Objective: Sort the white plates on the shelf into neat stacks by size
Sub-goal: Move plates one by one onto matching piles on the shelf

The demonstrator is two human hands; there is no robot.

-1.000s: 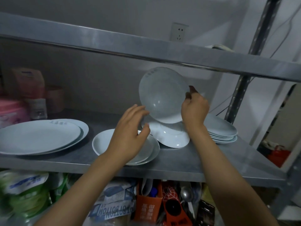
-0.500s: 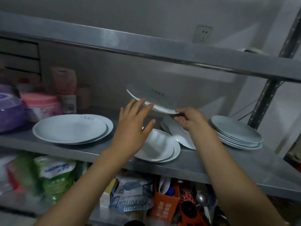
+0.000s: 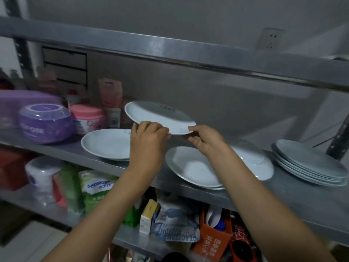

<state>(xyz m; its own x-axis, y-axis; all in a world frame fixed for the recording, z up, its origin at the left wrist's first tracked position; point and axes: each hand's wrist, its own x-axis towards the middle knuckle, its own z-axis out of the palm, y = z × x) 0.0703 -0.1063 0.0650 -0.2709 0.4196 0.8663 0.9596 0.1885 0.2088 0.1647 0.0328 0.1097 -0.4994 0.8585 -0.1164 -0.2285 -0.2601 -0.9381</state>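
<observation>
A white plate hangs level in the air above the middle shelf. My left hand grips its near left rim and my right hand pinches its right rim. Below it to the left lies a short stack of large plates. Under my right forearm sits another short stack of plates. A single plate leans behind that stack. At the far right stands a stack of several plates.
Purple and pink tubs and a pink tube crowd the shelf's left end. The upper shelf runs close overhead. A dark upright post stands at the right. Packets and boxes fill the lower shelf.
The plate went from upright on its edge to level and moved left, above the large stack. My left hand closed on its rim. The view swung left.
</observation>
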